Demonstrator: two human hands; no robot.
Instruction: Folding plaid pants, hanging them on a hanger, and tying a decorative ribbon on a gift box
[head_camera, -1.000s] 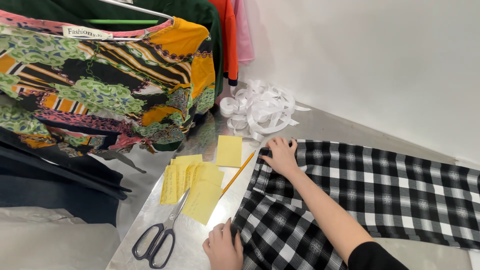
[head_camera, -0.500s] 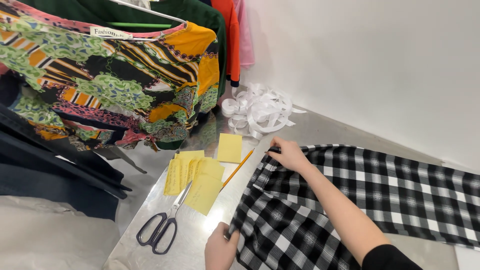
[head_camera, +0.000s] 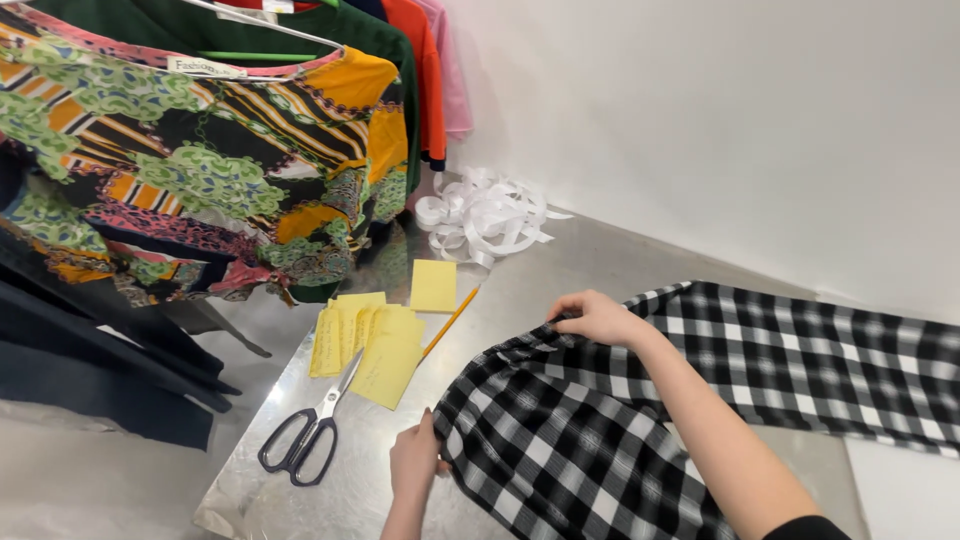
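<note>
Bare forearms, black sleeve on right arm

The cloth was black-and-white checked; the paper slips yellow; the pencil orange; the scissors black-handled; the counter silvery

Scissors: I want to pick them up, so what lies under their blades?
The scissors rest on the metal table; their blade tips lie on the yellow paper slips. The handles sit on bare metal. Whatever is beneath the slips is covered.
</note>
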